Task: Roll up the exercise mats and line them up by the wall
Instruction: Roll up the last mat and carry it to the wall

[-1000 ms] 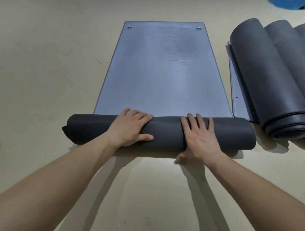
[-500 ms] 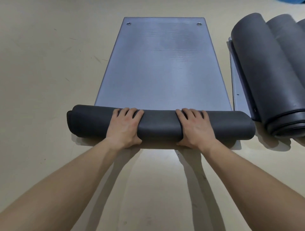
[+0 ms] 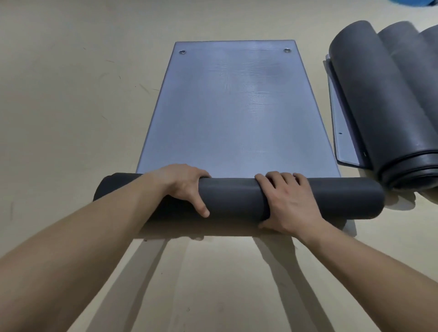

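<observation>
A grey exercise mat (image 3: 237,106) lies flat on the beige floor, with two metal eyelets at its far end. Its near end is wound into a dark roll (image 3: 232,199) lying crosswise in front of me. My left hand (image 3: 182,184) grips the roll left of centre, fingers curled over the top and thumb down the near side. My right hand (image 3: 286,201) grips it right of centre, fingers over the top and thumb underneath.
Rolled dark mats (image 3: 379,99) lie side by side at the right, pointing away from me, with a flat grey mat edge (image 3: 341,132) showing beneath them. A blue object (image 3: 412,2) sits at the top right corner. Bare beige floor (image 3: 71,94) spreads to the left.
Both hands have shifted over the roll, the fingers curling further across its top. The roll has turned forward and grown thicker, and less flat mat shows.
</observation>
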Tool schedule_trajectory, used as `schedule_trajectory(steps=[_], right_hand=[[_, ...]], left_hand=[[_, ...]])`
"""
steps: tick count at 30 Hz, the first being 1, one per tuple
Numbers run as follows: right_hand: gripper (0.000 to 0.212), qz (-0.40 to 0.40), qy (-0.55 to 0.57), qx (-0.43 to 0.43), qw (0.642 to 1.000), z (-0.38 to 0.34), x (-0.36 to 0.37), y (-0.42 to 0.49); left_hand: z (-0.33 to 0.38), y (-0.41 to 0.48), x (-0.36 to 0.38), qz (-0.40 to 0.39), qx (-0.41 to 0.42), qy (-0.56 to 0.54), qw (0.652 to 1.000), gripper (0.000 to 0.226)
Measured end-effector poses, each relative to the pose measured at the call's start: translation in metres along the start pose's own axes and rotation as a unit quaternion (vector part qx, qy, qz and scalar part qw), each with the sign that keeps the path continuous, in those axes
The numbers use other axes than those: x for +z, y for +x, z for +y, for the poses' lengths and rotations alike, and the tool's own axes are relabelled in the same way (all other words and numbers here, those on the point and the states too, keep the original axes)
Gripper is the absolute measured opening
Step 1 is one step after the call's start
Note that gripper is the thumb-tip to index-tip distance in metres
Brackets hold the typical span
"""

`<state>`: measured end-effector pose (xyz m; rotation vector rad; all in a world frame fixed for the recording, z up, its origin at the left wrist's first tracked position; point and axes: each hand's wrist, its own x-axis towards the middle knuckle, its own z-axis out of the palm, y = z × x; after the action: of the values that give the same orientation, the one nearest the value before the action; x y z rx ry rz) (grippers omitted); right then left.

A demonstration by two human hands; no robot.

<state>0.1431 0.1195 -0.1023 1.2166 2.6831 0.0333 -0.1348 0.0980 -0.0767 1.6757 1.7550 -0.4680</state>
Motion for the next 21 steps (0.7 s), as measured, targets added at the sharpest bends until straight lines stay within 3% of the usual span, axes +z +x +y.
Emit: schedule_trajectory(steps=[2, 4, 6, 11, 13, 16, 18, 21], right_hand=[[0.103, -0.016, 0.011, -0.002, 1.0, 0.001, -0.001, 0.011], [0.103, -0.049, 0.044, -0.021, 0.998, 0.012, -0.014, 0.034], [0.107, -0.086, 0.069, -0.031, 0.993, 0.023, -0.025, 0.053], [0.132, 0.038, -0.001, -0.004, 0.999, 0.007, 0.003, 0.042], [0.128, 0.058, -0.02, 0.004, 0.998, 0.003, 0.013, 0.041], [0.115, 0.027, -0.002, -0.012, 1.0, 0.013, -0.002, 0.06], [0.11, -0.005, 0.013, -0.02, 1.0, 0.019, -0.017, 0.071], [0.11, -0.099, 0.069, -0.027, 0.992, 0.027, -0.03, 0.073]], left_hand=[[0.003, -0.007, 0.02, 0.089, 0.014, 0.046, 0.995, 0.124], [0.012, -0.015, 0.053, 0.232, 0.024, 0.137, 0.963, 0.123], [0.017, -0.013, 0.068, 0.294, 0.014, 0.173, 0.94, 0.119], [0.006, 0.009, 0.02, 0.22, 0.037, 0.081, 0.971, 0.114], [0.006, 0.015, 0.019, 0.213, 0.03, 0.094, 0.972, 0.118], [0.009, 0.013, 0.036, 0.262, -0.016, 0.166, 0.951, 0.127], [0.011, 0.013, 0.033, 0.285, -0.024, 0.167, 0.944, 0.118], [0.015, 0.007, 0.011, 0.222, 0.001, 0.146, 0.964, 0.105]])
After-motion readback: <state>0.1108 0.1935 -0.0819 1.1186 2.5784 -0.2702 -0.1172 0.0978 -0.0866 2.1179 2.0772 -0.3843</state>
